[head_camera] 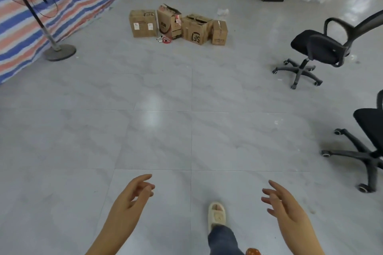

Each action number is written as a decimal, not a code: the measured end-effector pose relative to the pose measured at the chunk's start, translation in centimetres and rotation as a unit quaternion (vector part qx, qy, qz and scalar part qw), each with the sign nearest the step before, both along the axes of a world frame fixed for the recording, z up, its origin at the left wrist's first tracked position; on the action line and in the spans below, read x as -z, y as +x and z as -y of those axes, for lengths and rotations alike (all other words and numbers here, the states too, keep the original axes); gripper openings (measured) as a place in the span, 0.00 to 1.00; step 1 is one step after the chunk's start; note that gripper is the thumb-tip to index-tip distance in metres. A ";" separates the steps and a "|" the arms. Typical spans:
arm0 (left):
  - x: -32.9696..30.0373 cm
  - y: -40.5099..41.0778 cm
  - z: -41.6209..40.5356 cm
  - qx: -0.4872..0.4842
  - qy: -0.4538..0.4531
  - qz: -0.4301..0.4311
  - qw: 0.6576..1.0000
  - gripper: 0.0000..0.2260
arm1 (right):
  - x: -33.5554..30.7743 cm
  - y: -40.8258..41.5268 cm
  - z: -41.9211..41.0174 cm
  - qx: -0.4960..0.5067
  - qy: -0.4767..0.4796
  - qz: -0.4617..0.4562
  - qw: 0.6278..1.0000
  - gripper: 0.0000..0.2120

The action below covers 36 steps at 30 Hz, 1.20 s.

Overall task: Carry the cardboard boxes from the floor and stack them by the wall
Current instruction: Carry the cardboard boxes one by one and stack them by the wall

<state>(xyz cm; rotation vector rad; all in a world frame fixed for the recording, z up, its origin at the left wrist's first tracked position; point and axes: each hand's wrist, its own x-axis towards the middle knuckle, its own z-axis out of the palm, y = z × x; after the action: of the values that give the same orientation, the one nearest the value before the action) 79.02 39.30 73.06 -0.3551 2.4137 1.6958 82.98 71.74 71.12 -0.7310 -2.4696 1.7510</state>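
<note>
Cardboard boxes (178, 25): four, clustered on floor, far centre. Your left hand (132, 196) & right hand (284, 205) near, fingers relaxed, grasping nothing. Risk: trip on red cord (166, 39) & markers at box base; open-top box may spill if tilted.

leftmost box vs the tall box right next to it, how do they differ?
The leftmost box looks closed, with a flat top; the tall box has flaps standing open. The leftmost box sits squat and square; the tall box is narrower, rises higher and looks tilted. The leftmost box shows two white labels on its front; the tall box shows dark print. Both are brown cardboard, standing on the floor.
</note>
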 end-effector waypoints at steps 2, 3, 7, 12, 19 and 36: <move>0.7 -2.9 -0.5 -0.015 -0.003 0.004 1.000 0.11 | 0.6 -3.3 -0.4 -0.008 -0.001 0.004 1.000 0.13; 1.0 -4.7 -1.0 -0.020 -0.004 0.004 1.000 0.11 | 0.9 -5.3 -0.6 -0.012 -0.002 0.005 1.000 0.13; 1.8 -13.1 -3.4 -0.019 -0.004 0.003 1.000 0.11 | 2.1 -14.0 -2.5 -0.016 -0.015 0.002 1.000 0.14; 0.6 -24.8 -5.6 -0.011 -0.005 -0.020 1.000 0.11 | 1.3 -26.6 -4.7 -0.042 -0.015 -0.011 0.999 0.13; 0.6 -35.6 -6.7 -0.050 -0.005 0.003 0.999 0.12 | 0.5 -40.5 -5.4 -0.092 -0.004 -0.002 0.996 0.13; -1.4 -76.9 -1.4 0.003 -0.025 -0.031 0.999 0.12 | 0.9 -79.1 -0.7 -0.036 -0.001 -0.037 0.999 0.14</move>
<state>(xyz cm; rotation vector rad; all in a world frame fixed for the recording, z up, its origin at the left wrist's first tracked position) 2.11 40.68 74.43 -0.3058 2.5020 1.6693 3.86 72.43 70.22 -0.5744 -2.4751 1.7709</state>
